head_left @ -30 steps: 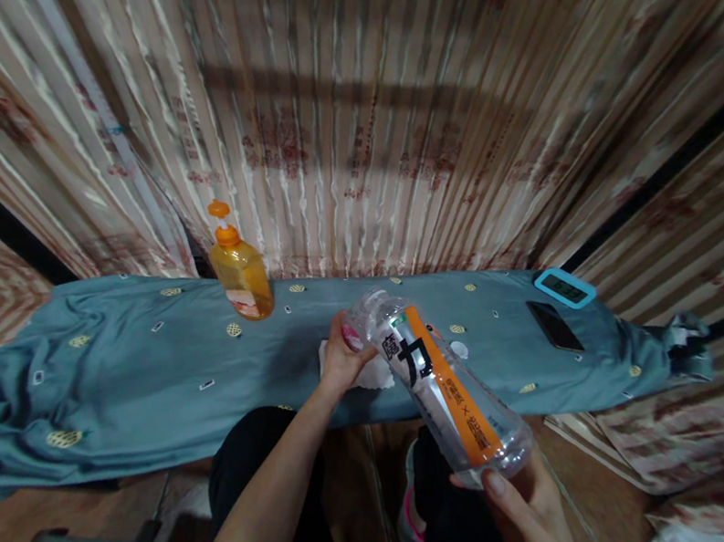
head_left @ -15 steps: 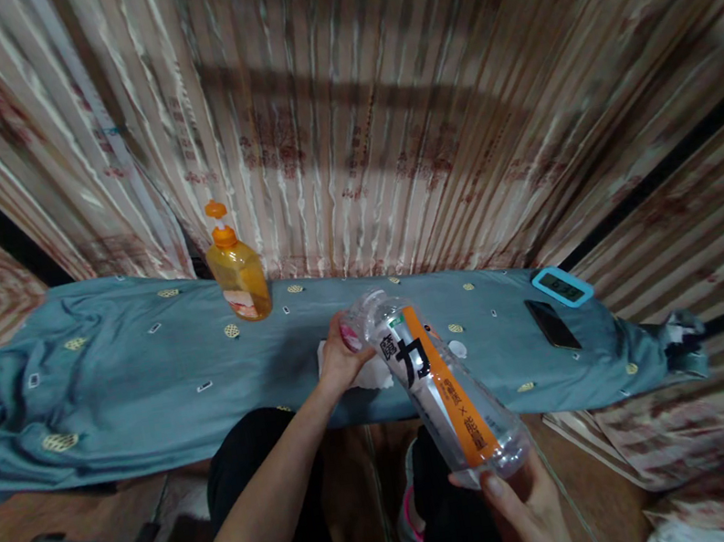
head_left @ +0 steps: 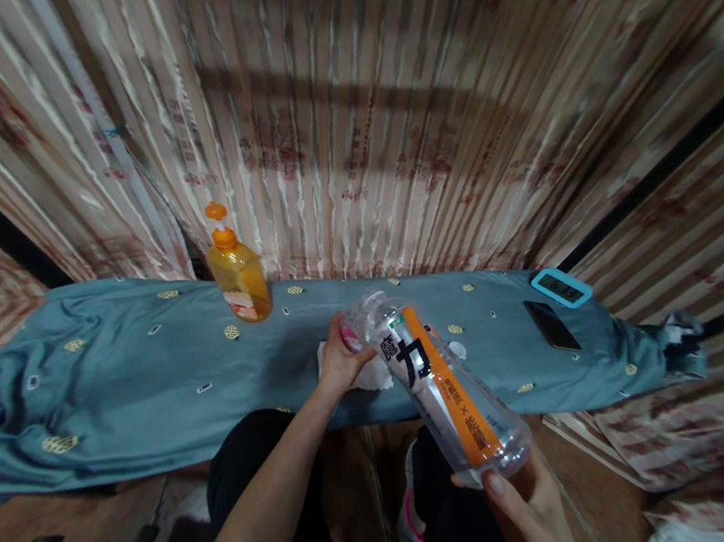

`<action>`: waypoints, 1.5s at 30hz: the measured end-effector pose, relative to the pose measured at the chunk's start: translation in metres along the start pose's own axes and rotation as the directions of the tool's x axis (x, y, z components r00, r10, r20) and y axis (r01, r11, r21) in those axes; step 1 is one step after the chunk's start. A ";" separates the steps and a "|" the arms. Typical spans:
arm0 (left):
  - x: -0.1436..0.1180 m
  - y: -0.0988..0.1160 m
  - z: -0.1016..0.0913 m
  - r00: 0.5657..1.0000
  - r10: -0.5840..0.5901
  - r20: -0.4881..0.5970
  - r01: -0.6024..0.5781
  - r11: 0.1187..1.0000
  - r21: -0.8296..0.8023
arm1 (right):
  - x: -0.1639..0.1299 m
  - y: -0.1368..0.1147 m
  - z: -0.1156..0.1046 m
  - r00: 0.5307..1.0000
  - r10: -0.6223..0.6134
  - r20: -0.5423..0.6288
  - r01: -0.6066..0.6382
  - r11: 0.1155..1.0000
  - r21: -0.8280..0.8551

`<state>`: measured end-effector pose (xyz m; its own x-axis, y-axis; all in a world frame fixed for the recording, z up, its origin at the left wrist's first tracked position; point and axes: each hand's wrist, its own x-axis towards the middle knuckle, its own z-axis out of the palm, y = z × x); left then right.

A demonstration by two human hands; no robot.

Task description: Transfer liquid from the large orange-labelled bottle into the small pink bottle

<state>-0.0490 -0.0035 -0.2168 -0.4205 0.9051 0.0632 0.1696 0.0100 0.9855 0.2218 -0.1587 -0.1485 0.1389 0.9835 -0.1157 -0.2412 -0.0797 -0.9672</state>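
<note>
My right hand (head_left: pixel 530 506) is closed round the base of a large clear plastic bottle (head_left: pixel 447 386) with an orange-and-silver label. The bottle lies tilted, its uncapped neck pointing up and left. At that neck, my left hand (head_left: pixel 341 362) is closed on a small clear container (head_left: pixel 354 326) with pink on it. The bottle's mouth meets or overlaps this container; whether liquid passes between them cannot be made out. Under my left hand a white tissue (head_left: pixel 374 376) rests on the cloth. A round white cap (head_left: pixel 458 349) sits just right of the bottle.
An orange pump bottle (head_left: pixel 239 278) stands at the back left of the narrow surface covered in teal cloth (head_left: pixel 131 384). A blue-framed digital clock (head_left: pixel 561 288) and a dark phone (head_left: pixel 552 325) lie at the right. Striped curtains (head_left: pixel 324 129) hang behind.
Both hands hold nearly the same pose. The base of the large bottle and my right hand have shifted very slightly to the right.
</note>
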 end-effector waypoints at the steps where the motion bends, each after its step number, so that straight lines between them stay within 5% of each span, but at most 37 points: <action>1: 0.000 0.000 0.000 1.000 0.000 0.004 0.000 1.000 -0.002 | 0.000 -0.001 0.001 1.000 -0.003 0.002 0.003 1.000 0.005; 45: 0.005 -0.013 0.005 1.000 0.015 -0.014 -0.017 0.995 -0.101 | -0.001 -0.016 0.006 0.999 0.009 -0.041 -0.011 0.999 -0.035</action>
<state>-0.0492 0.0028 -0.2300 -0.4303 0.8991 0.0806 0.0855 -0.0483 0.9952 0.2197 -0.1574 -0.1318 0.1761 0.9752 -0.1341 -0.2089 -0.0961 -0.9732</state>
